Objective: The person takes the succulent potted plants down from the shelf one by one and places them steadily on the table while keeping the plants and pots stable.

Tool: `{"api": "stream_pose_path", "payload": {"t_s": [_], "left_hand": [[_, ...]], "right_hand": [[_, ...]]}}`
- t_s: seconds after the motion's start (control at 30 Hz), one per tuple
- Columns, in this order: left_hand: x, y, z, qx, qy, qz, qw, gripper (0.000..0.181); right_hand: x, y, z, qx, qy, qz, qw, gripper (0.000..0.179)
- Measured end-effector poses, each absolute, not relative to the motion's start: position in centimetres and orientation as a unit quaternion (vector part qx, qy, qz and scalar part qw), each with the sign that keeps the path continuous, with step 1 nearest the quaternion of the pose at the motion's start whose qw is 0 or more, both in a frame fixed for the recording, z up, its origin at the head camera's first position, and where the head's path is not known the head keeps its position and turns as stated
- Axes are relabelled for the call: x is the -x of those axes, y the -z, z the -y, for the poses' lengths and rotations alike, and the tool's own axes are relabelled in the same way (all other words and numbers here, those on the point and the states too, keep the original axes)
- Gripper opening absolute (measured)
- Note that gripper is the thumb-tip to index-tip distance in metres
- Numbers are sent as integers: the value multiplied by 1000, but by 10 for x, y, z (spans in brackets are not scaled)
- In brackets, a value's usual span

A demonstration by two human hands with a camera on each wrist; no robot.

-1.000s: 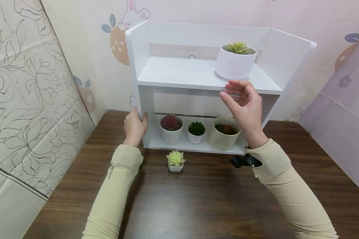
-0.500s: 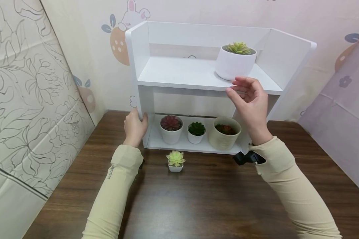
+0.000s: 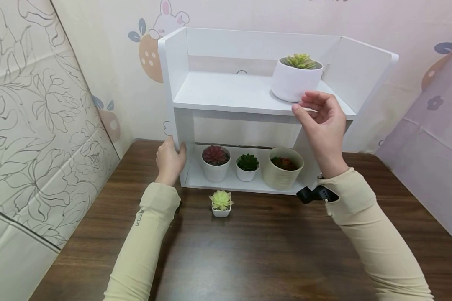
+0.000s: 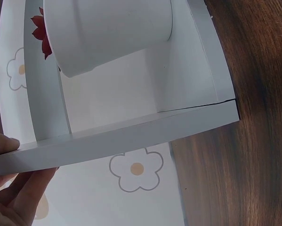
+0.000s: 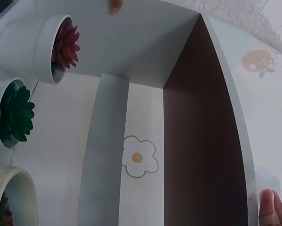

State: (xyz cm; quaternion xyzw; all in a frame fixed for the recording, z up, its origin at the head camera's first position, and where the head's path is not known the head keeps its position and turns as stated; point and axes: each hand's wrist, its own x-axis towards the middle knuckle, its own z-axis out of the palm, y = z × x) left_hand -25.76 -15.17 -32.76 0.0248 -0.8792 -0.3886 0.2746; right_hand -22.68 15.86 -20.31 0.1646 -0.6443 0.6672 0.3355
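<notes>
My left hand (image 3: 169, 162) grips the left side panel of a white two-tier shelf (image 3: 226, 91). In the left wrist view its thumb (image 4: 3, 142) lies inside the panel (image 4: 117, 141) and its fingers outside. My right hand (image 3: 324, 129), fingers loosely bent and holding nothing, is at the upper board's front edge. Just behind its fingertips stands a wide white pot (image 3: 295, 83) with a yellow-green succulent. On the lower board stand a white pot (image 3: 215, 170) with a red succulent, a smaller white pot (image 3: 246, 174) with a dark green one, and a cream pot (image 3: 280, 177).
A small square white pot with a pale green succulent (image 3: 221, 201) stands on the dark wood table (image 3: 226, 259), in front of the shelf. Behind the shelf is a patterned wall (image 3: 248, 12), with another wall panel (image 3: 34, 104) at the left.
My right hand has drifted right and slightly up along the upper board's edge, uncovering more of the cream pot. The left hand and the pots have stayed in place.
</notes>
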Motion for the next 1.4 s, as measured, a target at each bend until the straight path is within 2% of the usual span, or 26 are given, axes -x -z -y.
{"api": "stream_pose_path", "payload": {"t_s": [0.5,0.83,1.4], "left_hand": [[258,326,148,-22,390,879,272,31],[259,325,146,-20,387,880,275,30],[255,327,151,-31,389,881,269,32]], "right_hand": [[235,194,-172,-124,-666,648,349,40],[236,187,-178,-74,-590,722,355,54],[251,163,-174,-16,-514,825,235,96]]}}
